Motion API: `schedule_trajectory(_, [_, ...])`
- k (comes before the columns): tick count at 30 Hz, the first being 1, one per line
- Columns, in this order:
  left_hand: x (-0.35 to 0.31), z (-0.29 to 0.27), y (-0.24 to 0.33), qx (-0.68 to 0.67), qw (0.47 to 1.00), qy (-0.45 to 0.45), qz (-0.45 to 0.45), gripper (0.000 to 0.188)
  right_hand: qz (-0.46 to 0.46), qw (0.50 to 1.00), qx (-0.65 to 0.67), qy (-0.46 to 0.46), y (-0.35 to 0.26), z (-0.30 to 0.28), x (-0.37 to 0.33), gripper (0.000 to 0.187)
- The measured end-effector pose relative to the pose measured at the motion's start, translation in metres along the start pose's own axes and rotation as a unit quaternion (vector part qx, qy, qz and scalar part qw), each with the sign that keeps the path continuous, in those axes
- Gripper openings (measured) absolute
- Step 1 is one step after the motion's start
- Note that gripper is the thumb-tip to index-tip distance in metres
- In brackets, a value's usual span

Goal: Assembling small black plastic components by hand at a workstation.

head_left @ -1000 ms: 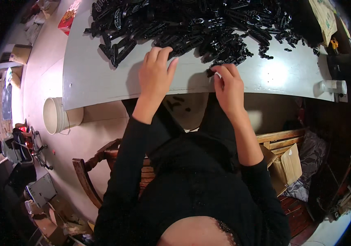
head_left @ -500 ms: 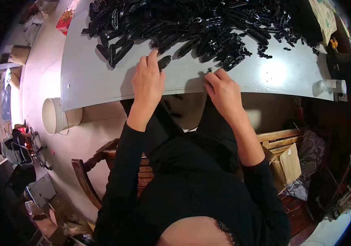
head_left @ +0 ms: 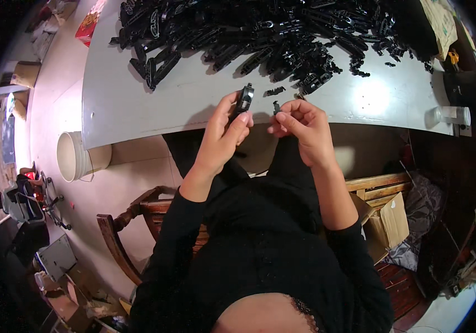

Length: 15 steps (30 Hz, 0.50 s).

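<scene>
My left hand (head_left: 223, 130) grips a long black plastic housing (head_left: 244, 97) between thumb and fingers, raised over the near edge of the table. Just to its right, my right hand (head_left: 303, 126) pinches a small black plastic clip (head_left: 276, 107) at the fingertips. The two parts are apart. Beyond my fingers a small black strip-shaped piece (head_left: 274, 91) lies on the tabletop, and another tiny part (head_left: 300, 96) sits close to my right fingers. What the left palm covers is hidden.
A large heap of black plastic parts (head_left: 232, 39) spreads over the far side of the white table (head_left: 121, 119). A clear cylindrical container (head_left: 453, 115) lies at the right edge. To the left below stands a white bucket (head_left: 70, 157); a cardboard box (head_left: 391, 222) rests on the wooden bench.
My left hand has lifted the long black housing from the tabletop and turned it upright. My right hand has picked up the small clip and come closer to the left.
</scene>
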State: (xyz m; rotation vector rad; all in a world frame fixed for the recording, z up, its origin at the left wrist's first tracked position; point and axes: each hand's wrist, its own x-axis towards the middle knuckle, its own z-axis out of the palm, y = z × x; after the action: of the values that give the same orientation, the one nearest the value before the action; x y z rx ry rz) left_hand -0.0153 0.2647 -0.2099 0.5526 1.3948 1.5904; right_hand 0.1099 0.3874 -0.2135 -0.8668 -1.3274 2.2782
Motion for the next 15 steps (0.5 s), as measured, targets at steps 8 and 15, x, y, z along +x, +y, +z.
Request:
schedule_trajectory(8, [-0.002,0.006,-0.005,-0.001,1.0,0.008,0.011,0.051,0.029,0.999,0.026,-0.032,-0.008,0.017,-0.014,0.01])
schedule_trajectory(15, [-0.005,0.01,0.002,0.167,0.98,-0.064,0.085,0.053,-0.011,1.0,0.02,0.005,-0.004,0.031,-0.01,0.013])
